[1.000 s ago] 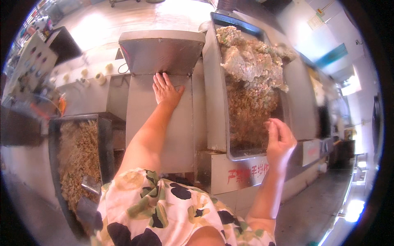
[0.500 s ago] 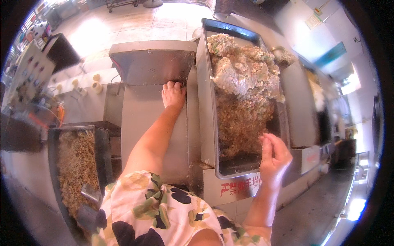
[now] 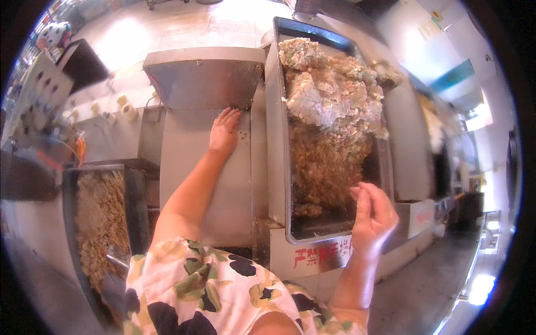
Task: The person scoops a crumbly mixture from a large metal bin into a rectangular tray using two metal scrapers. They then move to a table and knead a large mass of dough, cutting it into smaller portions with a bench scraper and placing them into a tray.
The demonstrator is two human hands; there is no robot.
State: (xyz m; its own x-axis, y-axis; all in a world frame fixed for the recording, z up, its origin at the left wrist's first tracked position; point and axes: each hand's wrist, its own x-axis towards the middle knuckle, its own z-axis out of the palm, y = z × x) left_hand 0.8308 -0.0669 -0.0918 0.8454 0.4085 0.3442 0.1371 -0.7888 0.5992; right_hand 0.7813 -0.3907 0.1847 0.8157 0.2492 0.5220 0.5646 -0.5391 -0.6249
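My left hand (image 3: 225, 133) lies on a flat steel surface (image 3: 204, 184), its fingers stretched toward the foot of an upright steel box (image 3: 204, 84). A few dark specks are scattered just right of that hand. Over the near right corner of a deep dark tray (image 3: 287, 167), my right hand (image 3: 377, 212) is held up with thumb and fingertips pinched. Whatever sits in the pinch is too small to make out. Inside the tray, a pale, lumpy, sticky-looking mass (image 3: 335, 97) rests at the far end, with browner crumbly material (image 3: 329, 167) nearer me.
At the lower left stands a dark bin (image 3: 135, 206) of brown crumbly material (image 3: 97, 218), a metal-edged tool (image 3: 117, 261) lying in it. Beyond it are a counter with small cream-coloured cylinders (image 3: 129, 111) and a control panel (image 3: 42, 103). A steel housing (image 3: 407, 151) borders the tray's right side.
My left hand has slid a little left and nearer me, and its curled fingers have straightened. The right hand keeps its pinch in the same place. The view has shifted slightly.
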